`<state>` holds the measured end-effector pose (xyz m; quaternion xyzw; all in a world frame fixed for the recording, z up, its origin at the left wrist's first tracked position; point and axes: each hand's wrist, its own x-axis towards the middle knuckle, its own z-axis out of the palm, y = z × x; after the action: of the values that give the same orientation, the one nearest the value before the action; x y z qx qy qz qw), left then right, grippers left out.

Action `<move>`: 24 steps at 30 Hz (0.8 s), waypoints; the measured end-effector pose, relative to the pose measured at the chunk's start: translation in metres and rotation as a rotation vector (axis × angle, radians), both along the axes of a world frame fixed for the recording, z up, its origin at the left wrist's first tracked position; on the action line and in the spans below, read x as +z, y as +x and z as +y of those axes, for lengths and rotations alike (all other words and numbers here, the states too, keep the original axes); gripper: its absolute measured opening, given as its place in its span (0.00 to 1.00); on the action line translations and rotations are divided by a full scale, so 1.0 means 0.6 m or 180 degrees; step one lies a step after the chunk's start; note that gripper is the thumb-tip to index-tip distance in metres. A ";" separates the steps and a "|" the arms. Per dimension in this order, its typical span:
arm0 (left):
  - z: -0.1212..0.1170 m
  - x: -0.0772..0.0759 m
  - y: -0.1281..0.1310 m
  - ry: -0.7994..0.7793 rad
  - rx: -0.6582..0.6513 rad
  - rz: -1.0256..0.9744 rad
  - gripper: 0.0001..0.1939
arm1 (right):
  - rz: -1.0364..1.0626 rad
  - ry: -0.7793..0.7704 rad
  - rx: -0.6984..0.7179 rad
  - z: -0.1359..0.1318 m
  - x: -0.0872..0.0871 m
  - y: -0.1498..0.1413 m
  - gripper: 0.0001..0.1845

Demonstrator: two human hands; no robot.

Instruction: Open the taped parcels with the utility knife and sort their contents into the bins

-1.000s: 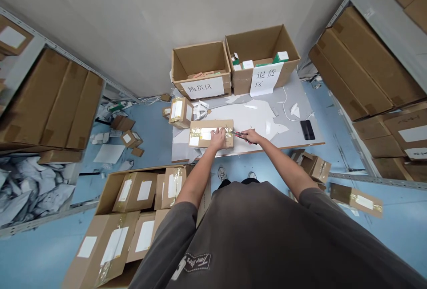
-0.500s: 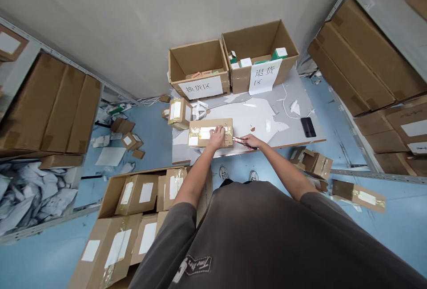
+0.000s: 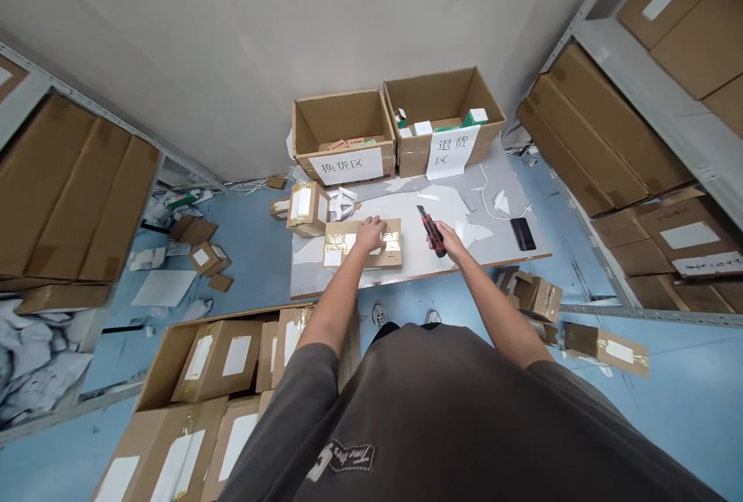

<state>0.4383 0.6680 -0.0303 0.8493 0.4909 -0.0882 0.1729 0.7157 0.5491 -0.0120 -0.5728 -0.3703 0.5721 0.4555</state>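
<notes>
A taped cardboard box (image 3: 392, 253) with white labels lies at the front of the table. On its top rests my left hand (image 3: 370, 234), fingers spread and touching the cardboard without wrapping round it. My right hand (image 3: 446, 237) is closed round a red and black utility knife (image 3: 430, 230). The knife is held above the table to the right of the box, apart from it, its blade end pointing up and to the left. Just left of the taped box stands a smaller carton (image 3: 306, 208) with white labels.
Two open cartons, a left one (image 3: 302, 148) and a right one (image 3: 409, 154), with paper signs stand at the table's back. A black phone (image 3: 523, 234) lies at right. Labelled boxes fill a large carton (image 3: 156, 363) at lower left. Opened boxes (image 3: 537, 293) lie on the floor.
The knife has moved away from the box's right end and turned upward in my right hand. My left hand has loosened and spread its fingers on the box. The camera view has shifted.
</notes>
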 end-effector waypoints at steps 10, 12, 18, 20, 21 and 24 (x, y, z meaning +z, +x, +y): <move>0.014 -0.024 0.067 -0.0037 -0.0178 0.0347 0.59 | 0.0341 -0.0125 -0.0264 -0.014 -0.011 -0.044 0.34; 0.023 -0.025 0.066 -0.0138 -0.0261 0.0335 0.58 | 0.0219 -0.0209 -0.0158 -0.017 -0.025 -0.044 0.32; 0.044 -0.027 0.045 -0.0226 -0.0427 0.0178 0.54 | -0.1385 -0.0361 0.0662 -0.035 -0.061 -0.038 0.21; 0.039 -0.028 0.039 -0.0119 -0.0403 0.0115 0.49 | -0.2027 -0.0317 0.0971 -0.038 -0.068 -0.041 0.16; 0.035 -0.028 0.037 -0.0068 -0.0389 0.0081 0.47 | -0.2282 -0.0303 0.1111 -0.037 -0.070 -0.043 0.15; 0.024 -0.025 0.030 0.0027 -0.0382 -0.0067 0.42 | -0.2849 -0.0267 0.1455 -0.025 -0.073 -0.050 0.14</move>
<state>0.4566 0.6821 -0.0455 0.8788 0.4376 -0.0873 0.1688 0.6855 0.5339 -0.0559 -0.6840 -0.6220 0.3699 0.0916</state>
